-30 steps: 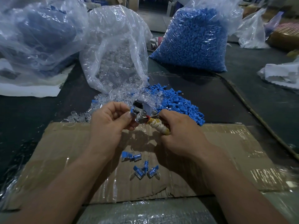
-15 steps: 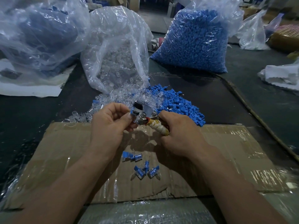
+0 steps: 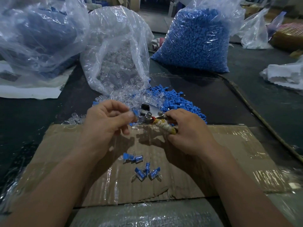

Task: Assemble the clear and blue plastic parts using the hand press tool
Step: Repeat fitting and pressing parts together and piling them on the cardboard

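Dark worktop (image 3: 213,99) runs across the whole view, with a dim, cluttered workshop behind it that is too blurry to read. Taped brown cardboard sheet (image 3: 229,153) lies flat on it right in front of me. Behind the sheet stands an open clear bag (image 3: 118,54) of clear parts, mouth towards me, spilling loose clear parts (image 3: 77,118) onto the worktop. Far right of it is a full bag of blue parts (image 3: 193,43), and a big crumpled bag (image 3: 37,38) sits far left on white paper (image 3: 29,94). Loose blue parts (image 3: 177,99) are heaped at the sheet's back edge. A cord (image 3: 255,112) trails down the right side and crumpled white wrapping (image 3: 285,74) lies far right.

My hands are apart, close together over the sheet's back edge. My right hand (image 3: 188,131) grips the wrapped handle of the hand press tool (image 3: 150,113), whose metal head points towards the piles. My left hand (image 3: 105,122) pinches a small blue part (image 3: 135,113) between thumb and forefinger, just left of the tool head; it is motion-blurred, so I can't tell if a clear piece is on it. Five or so assembled pieces (image 3: 144,167) lie in a small cluster mid-sheet, below my hands
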The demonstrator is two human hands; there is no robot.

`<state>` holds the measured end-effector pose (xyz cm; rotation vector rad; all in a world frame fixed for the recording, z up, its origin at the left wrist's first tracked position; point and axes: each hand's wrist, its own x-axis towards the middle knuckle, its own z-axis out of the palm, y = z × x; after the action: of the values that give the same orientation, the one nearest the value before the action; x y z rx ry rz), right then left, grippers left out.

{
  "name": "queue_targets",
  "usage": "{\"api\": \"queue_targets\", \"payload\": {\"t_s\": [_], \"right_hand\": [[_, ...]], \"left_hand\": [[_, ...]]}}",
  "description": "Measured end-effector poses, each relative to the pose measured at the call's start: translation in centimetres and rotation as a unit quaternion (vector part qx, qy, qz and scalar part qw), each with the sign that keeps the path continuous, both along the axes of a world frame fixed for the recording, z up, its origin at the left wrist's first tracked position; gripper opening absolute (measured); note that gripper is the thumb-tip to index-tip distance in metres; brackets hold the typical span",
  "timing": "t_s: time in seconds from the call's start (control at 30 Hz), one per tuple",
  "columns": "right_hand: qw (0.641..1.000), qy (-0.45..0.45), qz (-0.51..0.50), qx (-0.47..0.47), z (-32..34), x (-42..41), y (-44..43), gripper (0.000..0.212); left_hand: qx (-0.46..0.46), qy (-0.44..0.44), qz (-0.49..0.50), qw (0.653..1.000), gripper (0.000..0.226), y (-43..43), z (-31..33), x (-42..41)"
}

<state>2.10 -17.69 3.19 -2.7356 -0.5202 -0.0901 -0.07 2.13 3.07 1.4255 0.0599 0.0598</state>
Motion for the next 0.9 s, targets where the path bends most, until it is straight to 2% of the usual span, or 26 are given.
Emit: {"api": "queue_targets", "payload": {"t_s": [0.1,0.17,0.27,0.4,0.47,0.53,0.57,0.63,0.7,0.83,0.9], "right_hand": [[1.000,0.001,-0.003,-0.013,0.1,0.1,-0.2,0.031],[1.000,-0.001,-0.004,-0.018,0.1,0.1,-0.2,0.031],[1.000,0.001,0.004,-0.022,0.2,0.0,-0.1,0.032],[0.999,0.013,0.023,-0.027,0.3,-0.2,0.0,0.033],[0.999,0.022,0.034,-0.029,0.4,-0.3,0.0,0.033],[0.998,0.036,0.046,-0.039,0.4,-0.3,0.1,0.036],[0.997,0.045,0.052,-0.044,0.4,-0.4,0.1,0.040],[0.995,0.057,0.061,-0.056,0.5,-0.4,0.1,0.046],[0.993,0.066,0.068,-0.069,0.5,-0.4,0.1,0.050],[0.987,0.086,0.081,-0.105,0.3,-0.6,0.3,0.059],[0.986,0.101,0.083,-0.107,0.3,-0.5,0.2,0.066]], "left_hand": [[0.033,0.027,-0.160,0.986,0.008,0.2,0.3,-0.7],[0.107,0.017,-0.247,0.963,0.013,-0.1,0.3,-1.0],[0.191,-0.016,-0.287,0.939,0.018,-0.7,0.3,-1.0],[0.161,-0.006,-0.324,0.932,0.021,-0.1,0.7,-1.2],[0.071,0.018,-0.261,0.963,0.015,0.0,1.1,-1.3],[-0.032,0.038,-0.116,0.992,0.006,-0.1,1.2,-1.0],[-0.018,0.028,-0.036,0.999,0.005,0.0,1.0,-0.7],[0.168,-0.016,0.076,0.983,0.015,0.3,0.0,0.1],[0.307,-0.038,0.089,0.947,0.019,0.3,-0.7,0.4],[0.450,-0.059,0.018,0.891,0.023,0.0,-1.8,0.7],[0.470,-0.061,0.000,0.880,0.025,0.1,-1.9,1.0]]}}
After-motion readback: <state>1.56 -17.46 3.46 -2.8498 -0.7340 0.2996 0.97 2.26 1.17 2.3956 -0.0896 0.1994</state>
